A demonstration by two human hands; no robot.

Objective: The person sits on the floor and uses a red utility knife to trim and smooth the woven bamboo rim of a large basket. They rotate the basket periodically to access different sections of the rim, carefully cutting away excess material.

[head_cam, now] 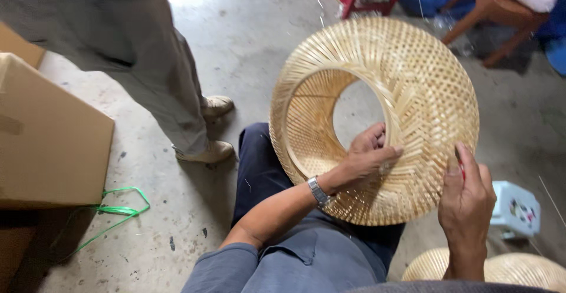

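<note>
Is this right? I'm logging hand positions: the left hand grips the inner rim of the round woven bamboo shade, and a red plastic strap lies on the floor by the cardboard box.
Not quite. The strap beside the brown cardboard box is green, not red, as the head view shows. The left hand does grip the inner rim of the round woven bamboo shade.

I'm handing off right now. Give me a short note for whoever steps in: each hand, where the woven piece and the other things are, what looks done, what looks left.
Left hand: gripping the inner rim of the round woven bamboo shade, fingers curled into its central opening; a wristwatch on that wrist.
Right hand: at the shade's outer edge, pinching a small red-handled tool; its tip is hidden.
Shade: tilted, resting on the lap.
Nearby: another woven piece on the floor at lower right, cardboard box and green strap at left, a standing person's legs.
Done: weave looks complete.
Left: cannot tell; loose ends may remain at the edge.
</note>
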